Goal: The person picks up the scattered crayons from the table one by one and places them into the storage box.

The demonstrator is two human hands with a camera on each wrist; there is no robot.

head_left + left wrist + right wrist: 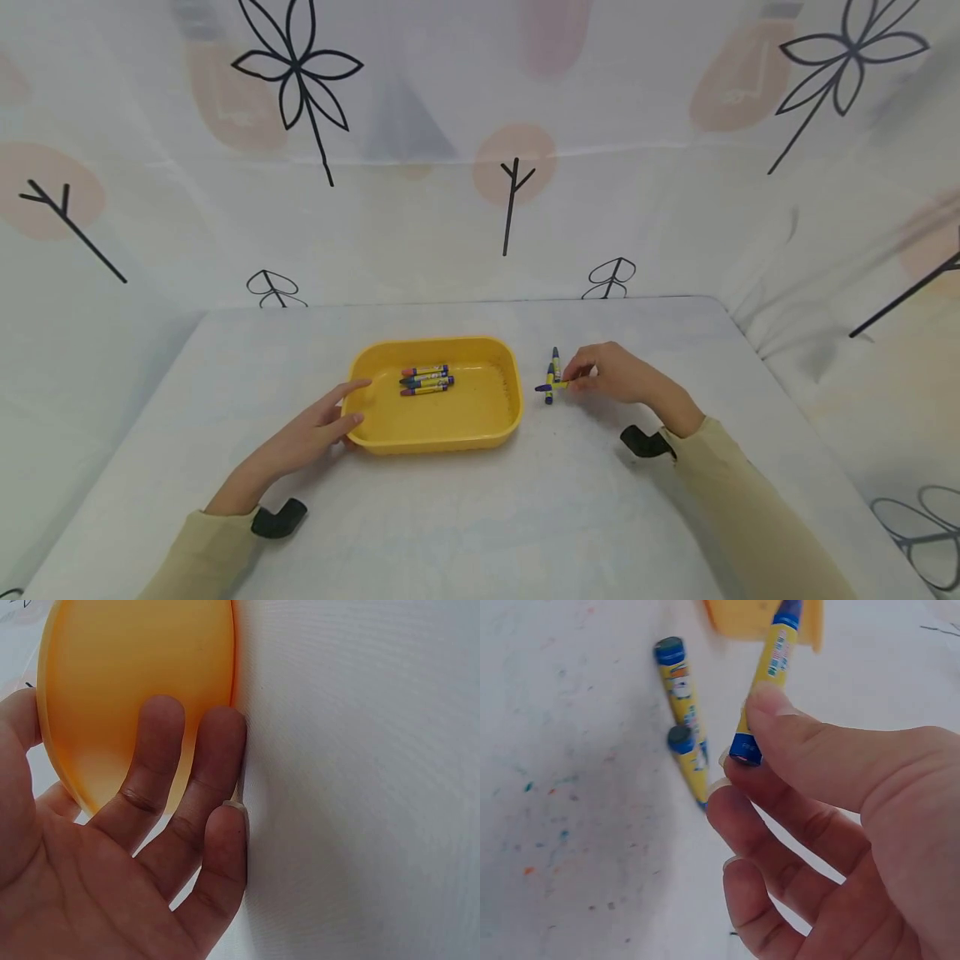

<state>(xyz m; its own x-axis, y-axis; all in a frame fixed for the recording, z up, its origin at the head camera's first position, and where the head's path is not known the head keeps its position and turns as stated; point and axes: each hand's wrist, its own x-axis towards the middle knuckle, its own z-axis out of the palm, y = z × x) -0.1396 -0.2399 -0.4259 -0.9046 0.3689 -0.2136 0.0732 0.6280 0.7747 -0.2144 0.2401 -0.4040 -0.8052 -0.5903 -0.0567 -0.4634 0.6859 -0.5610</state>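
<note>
The left hand (318, 427), fingers slightly bent, grips the left edge of a yellow tray (468, 421) holding several crayons (429, 381). Just off its right edge, the right hand (617, 372) pinches one crayon (774, 660) between thumb and forefinger (other fingers loosely curled), near two loose crayons (680, 684).

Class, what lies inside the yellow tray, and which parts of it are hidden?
Inside the yellow tray lies a cluster of crayons, side by side. What is directly beneath them is covered, and the left hand hides part of the tray's left end.
</note>
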